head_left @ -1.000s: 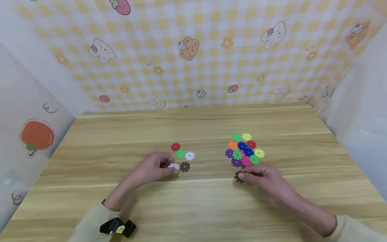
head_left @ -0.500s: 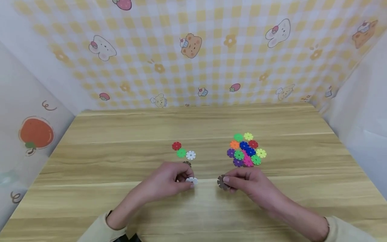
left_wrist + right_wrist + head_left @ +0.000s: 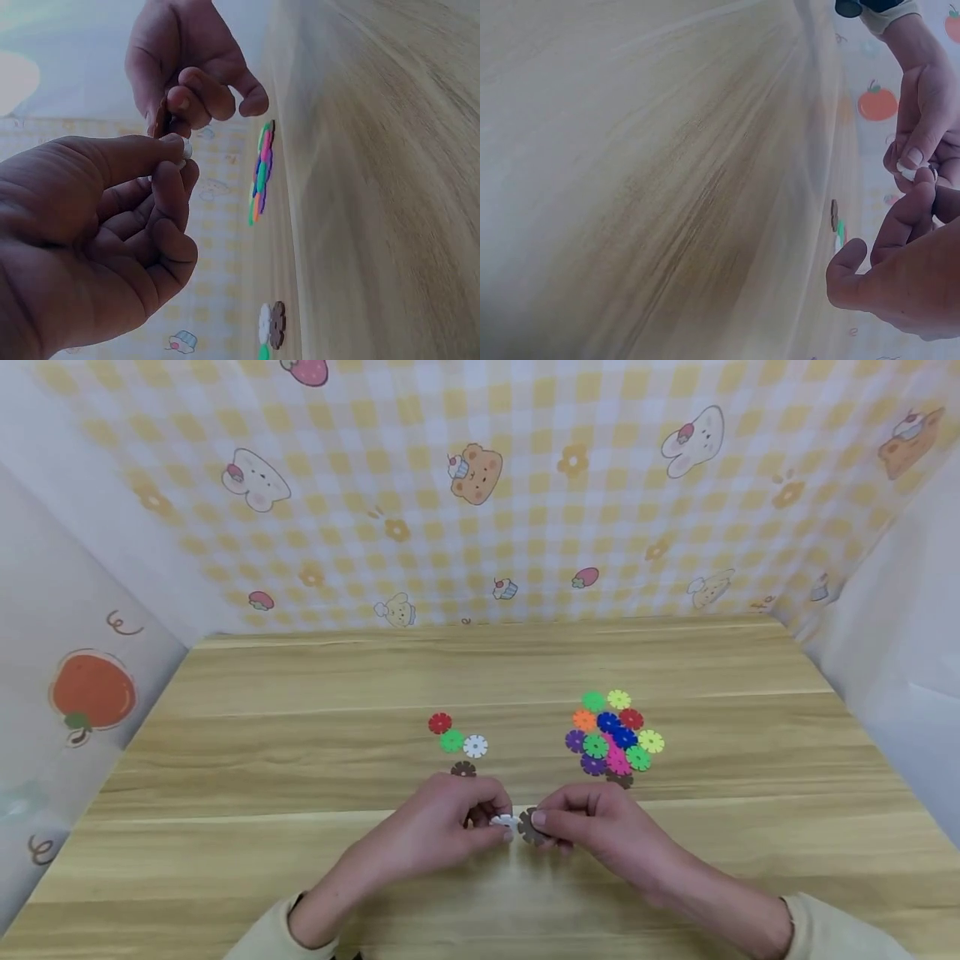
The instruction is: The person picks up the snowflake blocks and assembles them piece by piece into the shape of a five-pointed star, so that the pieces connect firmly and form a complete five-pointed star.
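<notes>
In the head view my left hand (image 3: 450, 831) pinches a white notched disc (image 3: 504, 821) between thumb and forefinger. My right hand (image 3: 611, 831) pinches a brown notched disc (image 3: 531, 827) in the same manner, turned nearly upright. The two discs meet edge to edge, the white one lying flatter than the brown. The left wrist view shows the white disc (image 3: 187, 150) mostly covered by fingertips, with the brown disc (image 3: 160, 118) seen edge-on just beyond it. Both hands are raised over the wooden table (image 3: 300, 710).
Behind my left hand lie loose discs: red (image 3: 440, 722), green (image 3: 452, 741), white (image 3: 476, 746) and brown (image 3: 463, 768). A cluster of several coloured discs (image 3: 618, 760), partly overlapping, lies to the right. A checked cloth (image 3: 337, 510) backs the table.
Both hands have come together near the middle, the left moving right with the white disc, the right moving left with the brown disc. The discs went from apart to meeting.
</notes>
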{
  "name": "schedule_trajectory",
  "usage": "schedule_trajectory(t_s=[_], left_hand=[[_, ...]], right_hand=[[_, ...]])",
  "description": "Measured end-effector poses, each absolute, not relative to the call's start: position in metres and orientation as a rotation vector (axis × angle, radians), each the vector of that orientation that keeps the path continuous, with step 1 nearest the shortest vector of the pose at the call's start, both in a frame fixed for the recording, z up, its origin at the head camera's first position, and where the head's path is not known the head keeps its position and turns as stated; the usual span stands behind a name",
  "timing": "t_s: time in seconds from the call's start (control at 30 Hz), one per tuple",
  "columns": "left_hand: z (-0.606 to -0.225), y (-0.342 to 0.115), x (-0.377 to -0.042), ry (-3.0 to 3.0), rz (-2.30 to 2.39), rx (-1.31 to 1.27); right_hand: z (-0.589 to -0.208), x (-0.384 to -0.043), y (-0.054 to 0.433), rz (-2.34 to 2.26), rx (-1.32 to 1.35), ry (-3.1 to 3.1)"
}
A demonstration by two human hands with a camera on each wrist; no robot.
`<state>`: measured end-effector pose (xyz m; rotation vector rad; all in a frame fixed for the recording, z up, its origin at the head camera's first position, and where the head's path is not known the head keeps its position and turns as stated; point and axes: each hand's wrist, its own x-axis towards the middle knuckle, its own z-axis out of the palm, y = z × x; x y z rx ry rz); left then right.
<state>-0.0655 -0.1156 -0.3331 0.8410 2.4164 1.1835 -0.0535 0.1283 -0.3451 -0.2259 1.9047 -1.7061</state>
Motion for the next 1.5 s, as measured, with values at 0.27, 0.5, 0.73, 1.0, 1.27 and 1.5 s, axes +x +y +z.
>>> schedule_trajectory(t_s=[0.27,0.5,0.73,1.0,1.27,1.5], left_hand=[[-0.333,-0.106,-0.061,2.603,1.042,1.004],[-0.332,-0.101,-0.058,2.671,0.972,1.096],[-0.329,-0.098,-0.056,2.752,0.862,1.172],[-0.332,-0.095,-0.055,2.712,0.843,1.181],[-0.333,-0.096,-0.053,2.706,0.837,1.162],[-0.337,-0.097,-0.053,2.73,0.897,1.109]], right_hand=[[-0.342,-0.054,0.129,-1.65,-0.203,1.96],[-0.343,-0.053,0.131,-1.615,-0.233,2.009],[-0.347,-0.051,0.129,-1.639,-0.237,2.017],[-0.35,-0.05,0.129,-1.612,-0.223,2.015],[-0.355,-0.049,0.125,-1.619,-0.259,2.006],[-0.358,-0.049,0.121,-1.604,-0.195,2.016]])
